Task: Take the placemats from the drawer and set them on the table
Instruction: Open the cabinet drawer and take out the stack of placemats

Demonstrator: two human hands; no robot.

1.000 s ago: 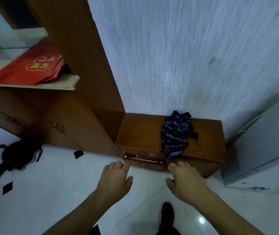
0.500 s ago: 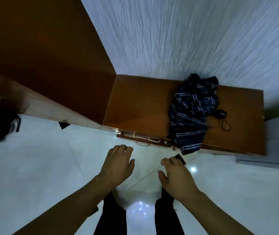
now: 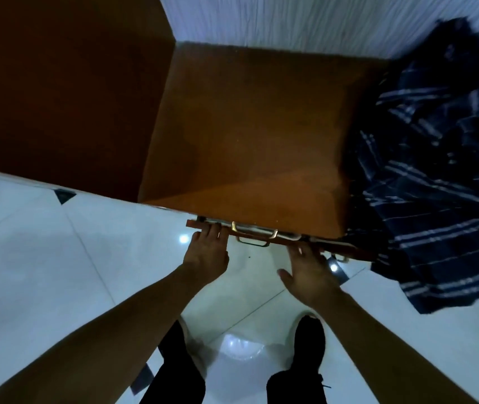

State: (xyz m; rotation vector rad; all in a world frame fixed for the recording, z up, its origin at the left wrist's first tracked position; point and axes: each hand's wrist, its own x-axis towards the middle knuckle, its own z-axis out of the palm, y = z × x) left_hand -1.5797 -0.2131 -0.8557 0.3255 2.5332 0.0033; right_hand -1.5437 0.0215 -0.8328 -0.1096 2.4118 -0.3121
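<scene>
Seen from above, the left hand curls its fingers over the barely open drawer front. The right hand, spread, touches its edge. Placemats stay hidden inside; pulling outward seems next.

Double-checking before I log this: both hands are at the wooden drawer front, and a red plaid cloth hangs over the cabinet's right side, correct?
Not quite: the plaid cloth is dark blue with pale stripes, not red. The head view shows it, with the left hand and right hand at the wooden drawer front.
</scene>
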